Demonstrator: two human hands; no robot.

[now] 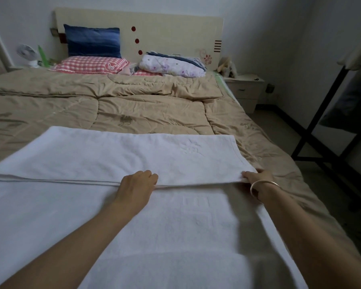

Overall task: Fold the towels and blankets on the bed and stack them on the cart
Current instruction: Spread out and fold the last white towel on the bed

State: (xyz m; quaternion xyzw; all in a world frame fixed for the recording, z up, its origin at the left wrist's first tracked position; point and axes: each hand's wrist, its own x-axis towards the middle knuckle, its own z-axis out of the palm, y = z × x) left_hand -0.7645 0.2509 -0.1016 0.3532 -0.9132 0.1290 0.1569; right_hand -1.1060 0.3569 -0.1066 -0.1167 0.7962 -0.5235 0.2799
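Note:
A large white towel (117, 155) lies across the near part of the bed, its far half folded back over the near half (165, 226). My left hand (137, 184) rests at the middle of the fold's near edge, fingers curled over the upper layer. My right hand (258, 178), with a metal bangle on the wrist, pinches the right corner of the upper layer. A tan quilt (133, 105) covers the bed beneath. A folded floral blanket (171, 65) lies by the headboard. No cart is visible.
Pillows sit at the headboard: a blue one (92, 40) and a pink checked one (90, 64). A white nightstand (245, 88) stands right of the bed. A black metal frame (313, 130) stands on the floor at right. A small fan (26, 54) sits far left.

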